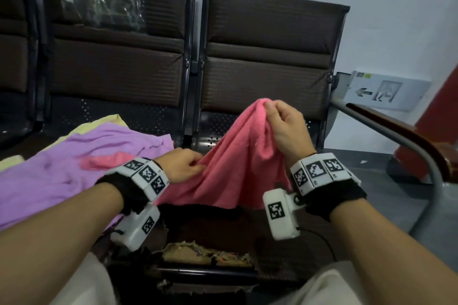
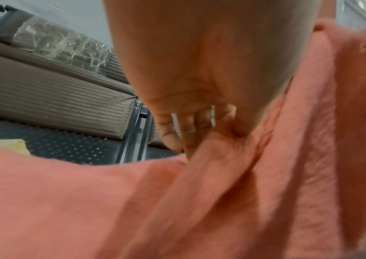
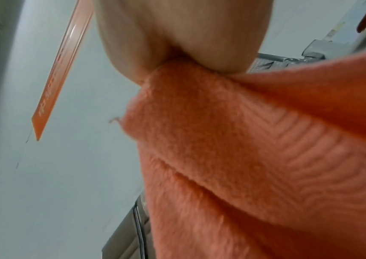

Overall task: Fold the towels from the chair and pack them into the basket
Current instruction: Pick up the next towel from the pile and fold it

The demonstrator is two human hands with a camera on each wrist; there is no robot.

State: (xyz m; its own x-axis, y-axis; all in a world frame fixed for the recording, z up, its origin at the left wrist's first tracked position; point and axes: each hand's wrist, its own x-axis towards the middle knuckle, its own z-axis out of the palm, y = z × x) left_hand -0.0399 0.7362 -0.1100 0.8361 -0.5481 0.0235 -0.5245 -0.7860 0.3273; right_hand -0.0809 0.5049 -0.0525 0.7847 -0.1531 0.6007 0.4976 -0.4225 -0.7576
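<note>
A pink towel (image 1: 233, 163) hangs bunched between both hands over the right chair seat. My right hand (image 1: 280, 116) pinches its top corner, raised highest. Lower and to the left, my left hand (image 1: 188, 164) pinches another part of its edge. The left wrist view shows fingers (image 2: 191, 133) curled into the pink towel (image 2: 177, 201). Seen from the right wrist, the towel (image 3: 244, 140) is squeezed under the right hand (image 3: 184, 52). A purple towel (image 1: 74, 163) lies spread on the left seat over a yellow towel (image 1: 104, 121). No basket is in view.
A row of dark brown chairs (image 1: 267, 62) stands against a pale wall. A metal armrest with a wooden top (image 1: 396, 131) curves at the right. The seat's front edge (image 1: 208, 252) is torn, showing padding. My knees sit at the bottom corners.
</note>
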